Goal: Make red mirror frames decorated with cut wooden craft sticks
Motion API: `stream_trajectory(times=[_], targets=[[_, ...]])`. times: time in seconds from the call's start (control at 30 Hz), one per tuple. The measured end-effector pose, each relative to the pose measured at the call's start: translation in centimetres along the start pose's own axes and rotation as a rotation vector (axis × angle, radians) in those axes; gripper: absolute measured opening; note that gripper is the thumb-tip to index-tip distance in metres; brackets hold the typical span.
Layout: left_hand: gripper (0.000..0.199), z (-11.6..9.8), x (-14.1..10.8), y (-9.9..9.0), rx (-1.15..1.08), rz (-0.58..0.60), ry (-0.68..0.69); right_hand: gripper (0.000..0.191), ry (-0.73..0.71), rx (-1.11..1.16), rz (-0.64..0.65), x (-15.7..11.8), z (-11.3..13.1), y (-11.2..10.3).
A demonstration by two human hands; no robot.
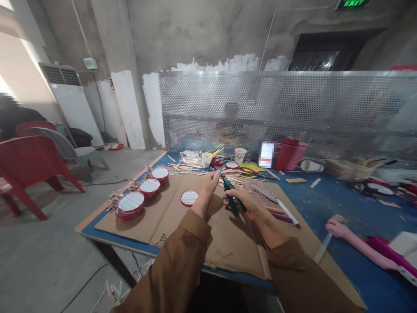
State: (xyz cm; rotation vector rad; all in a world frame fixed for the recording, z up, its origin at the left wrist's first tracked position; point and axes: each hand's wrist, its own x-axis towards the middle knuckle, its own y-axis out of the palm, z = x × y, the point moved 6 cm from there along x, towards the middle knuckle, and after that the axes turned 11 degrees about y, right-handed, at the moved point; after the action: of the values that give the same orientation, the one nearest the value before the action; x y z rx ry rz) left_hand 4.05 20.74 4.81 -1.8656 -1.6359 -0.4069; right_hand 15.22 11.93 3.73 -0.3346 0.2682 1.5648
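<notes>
My right hand (243,201) is wrapped round a pair of green-handled pliers (230,198), whose jaws point up and away from me. Beside the jaws, my left hand (208,187) is closed in a pinch; whatever lies between its fingertips is too small to make out. Just left of that hand, a round red-rimmed piece with a white striped top (189,198) rests on the cardboard sheet (224,252). Stacks of similar red-rimmed pieces (130,203) line the left side of the cardboard. Thin wooden sticks (239,179) lie scattered behind my hands.
Paper cups (240,155), a lit phone (266,154) and a red bottle (286,153) stand along the back, before a perforated metal panel (208,95). White and dark red pens (288,213) lie right of my hands. A long pink object (361,248) is farther right.
</notes>
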Motion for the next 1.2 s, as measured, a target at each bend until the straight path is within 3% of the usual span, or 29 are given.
stream_trajectory(times=[0.27,0.5,0.7,1.2], targets=[[0.035,-0.3,-0.1,0.1,-0.027,-0.014,0.006,0.010,0.028,-0.012,-0.114,-0.5,0.1,0.0],[0.038,0.5,0.0,0.1,-0.070,-0.053,-0.038,0.012,-0.058,-0.044,-0.044,-0.7,0.6,0.4],[0.039,0.7,0.0,0.0,-0.095,-0.057,-0.067,0.016,-0.051,-0.087,-0.014,0.3,-0.1,0.2],[0.037,0.5,-0.1,-0.1,-0.088,-0.060,-0.081,0.017,-0.131,-0.127,0.011,1.2,-0.5,0.1]])
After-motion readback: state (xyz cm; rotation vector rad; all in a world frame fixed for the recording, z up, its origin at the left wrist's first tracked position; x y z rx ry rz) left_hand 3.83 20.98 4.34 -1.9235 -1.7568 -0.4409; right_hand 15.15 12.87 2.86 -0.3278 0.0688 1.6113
